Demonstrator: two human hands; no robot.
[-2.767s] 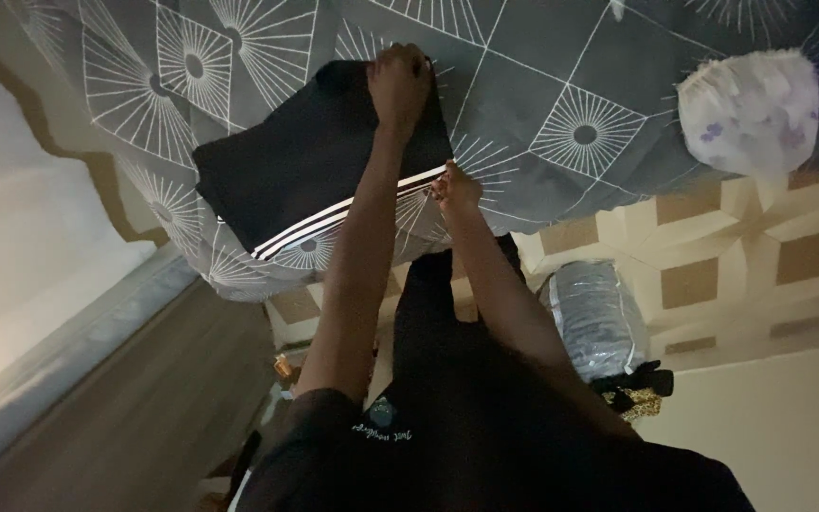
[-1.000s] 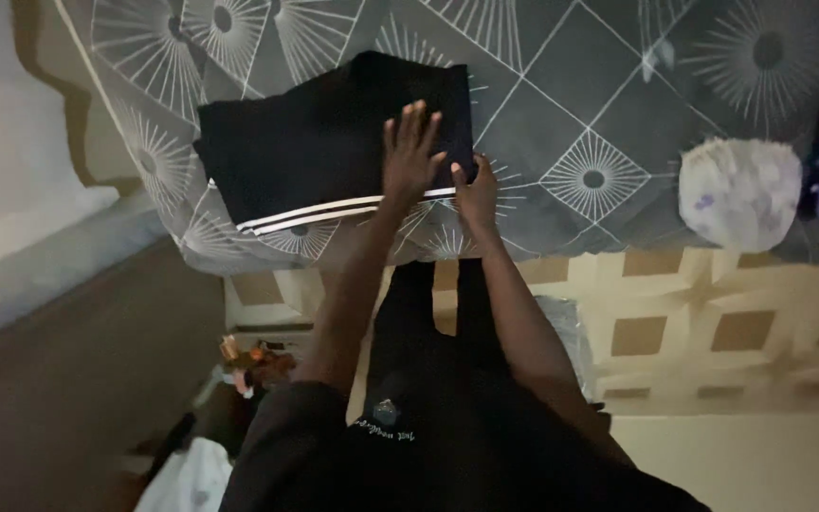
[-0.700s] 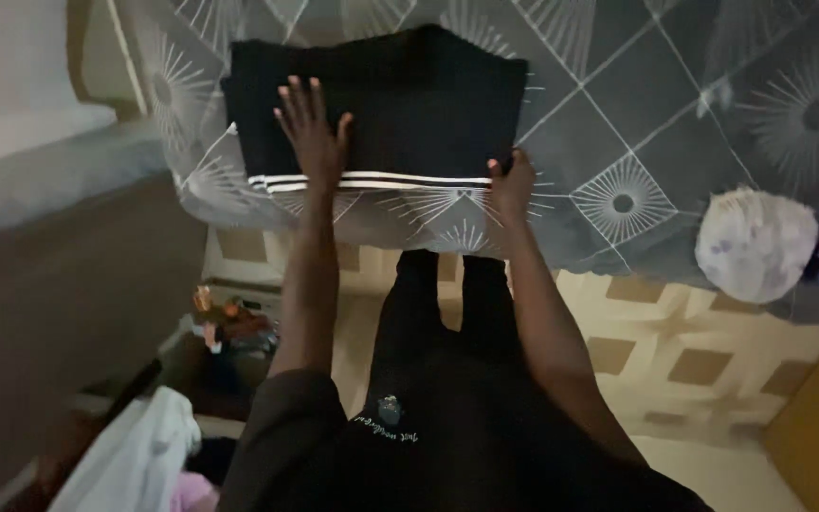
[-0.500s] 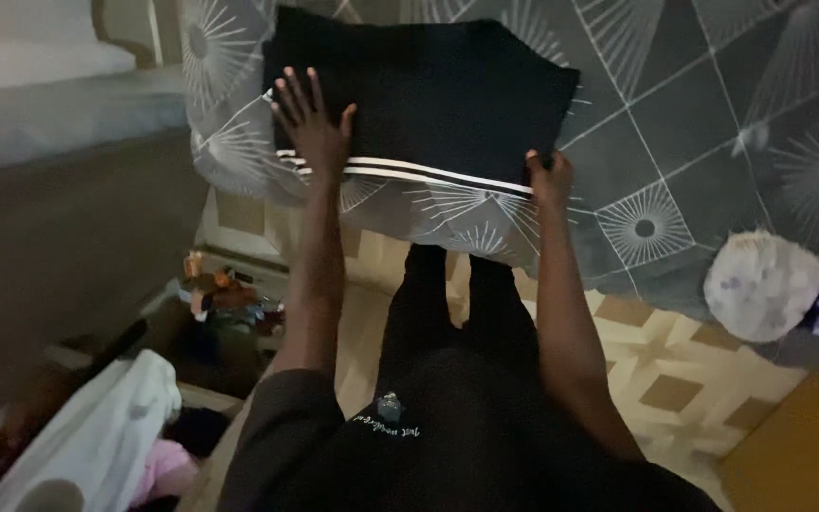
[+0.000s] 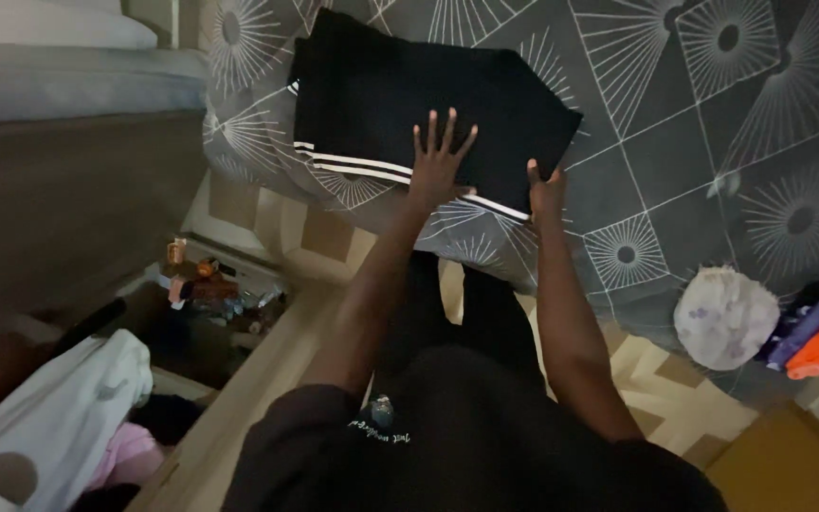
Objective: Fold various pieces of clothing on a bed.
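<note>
On the grey patterned bed near its edge lies a black striped garment, already folded compact, left hand pressing it with fingers spread flat, right hand pinching its near corner, smoothing seemingly unfinished.

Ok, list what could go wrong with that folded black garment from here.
The folded black garment lies close to the bed edge, so it may slide off. The left hand presses flat while the right hand grips only its corner, which could drag the fold askew.
</note>
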